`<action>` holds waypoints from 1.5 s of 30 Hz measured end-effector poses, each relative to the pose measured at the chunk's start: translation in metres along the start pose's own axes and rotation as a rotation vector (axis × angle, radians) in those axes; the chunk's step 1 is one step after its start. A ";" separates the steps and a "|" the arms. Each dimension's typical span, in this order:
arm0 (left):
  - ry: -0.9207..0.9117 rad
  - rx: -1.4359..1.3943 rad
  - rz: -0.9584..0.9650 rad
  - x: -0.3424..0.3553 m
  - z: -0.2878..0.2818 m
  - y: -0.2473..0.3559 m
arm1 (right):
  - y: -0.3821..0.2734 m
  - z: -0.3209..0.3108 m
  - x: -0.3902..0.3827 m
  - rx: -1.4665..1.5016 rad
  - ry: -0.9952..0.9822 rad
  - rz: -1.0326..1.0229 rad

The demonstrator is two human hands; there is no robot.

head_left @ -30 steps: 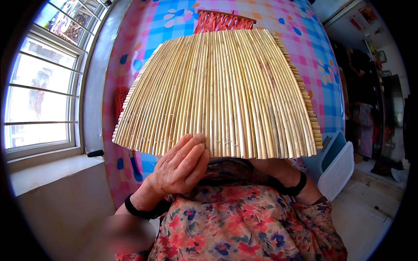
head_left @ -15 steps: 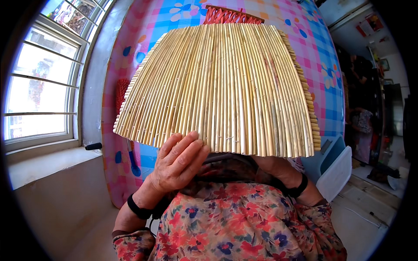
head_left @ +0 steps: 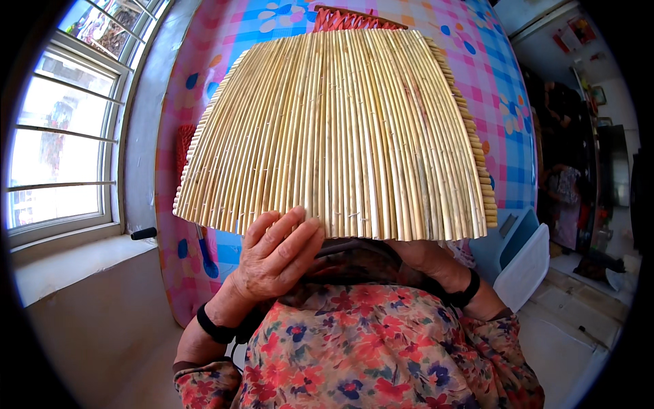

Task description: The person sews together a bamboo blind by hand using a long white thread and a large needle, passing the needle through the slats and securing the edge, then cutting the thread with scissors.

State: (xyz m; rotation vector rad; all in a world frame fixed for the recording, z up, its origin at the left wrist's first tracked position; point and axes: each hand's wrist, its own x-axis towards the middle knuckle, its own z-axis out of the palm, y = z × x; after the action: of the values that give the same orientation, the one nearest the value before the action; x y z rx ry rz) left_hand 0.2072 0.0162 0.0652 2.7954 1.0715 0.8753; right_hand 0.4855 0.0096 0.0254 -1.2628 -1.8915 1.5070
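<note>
A mat of pale yellow plant stalks (head_left: 327,136), laid side by side and stitched together, spreads out before me over the table. A second layer of stalk ends shows along its side edges. My left hand (head_left: 276,255) grips the near edge, left of the middle, with its fingers lying on top; the thumb is out of sight. Farther right, my right hand (head_left: 426,262) reaches under the near edge, and the mat hides its fingers.
A pink and blue checked cloth (head_left: 504,82) covers the table. Beyond the mat lies a red woven thing (head_left: 357,20); at left, a red-headed tool with a blue handle (head_left: 206,255). A blue bin (head_left: 507,235) with a white lid (head_left: 528,266) stands right. A barred window (head_left: 65,146) is left.
The mat sits very slightly higher and farther left in the picture, as do the surroundings. Both hands keep their places at its near edge.
</note>
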 end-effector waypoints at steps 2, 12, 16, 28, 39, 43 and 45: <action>-0.005 0.003 0.006 0.001 0.001 0.000 | 0.003 0.002 0.000 0.051 0.024 0.019; -0.031 0.010 -0.004 0.003 0.002 0.004 | 0.002 0.000 -0.001 -0.161 -0.006 0.009; -0.030 0.001 0.002 0.003 0.005 0.004 | 0.014 0.004 -0.004 -0.526 0.184 -0.267; -0.104 0.052 0.001 0.006 0.003 0.005 | -0.010 0.013 0.014 0.096 0.274 -0.020; -0.114 0.053 0.005 0.024 0.006 0.004 | -0.020 0.014 0.027 0.656 -0.012 0.204; -0.064 0.005 0.028 0.027 0.010 0.000 | -0.018 0.017 0.026 0.737 0.023 0.237; -0.055 0.002 0.028 0.029 0.010 0.000 | -0.021 0.015 0.027 0.695 0.009 0.244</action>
State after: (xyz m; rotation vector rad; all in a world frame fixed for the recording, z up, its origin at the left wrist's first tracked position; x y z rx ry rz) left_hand 0.2293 0.0360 0.0712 2.8247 1.0286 0.7959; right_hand 0.4523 0.0239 0.0342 -1.1673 -1.0550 2.0270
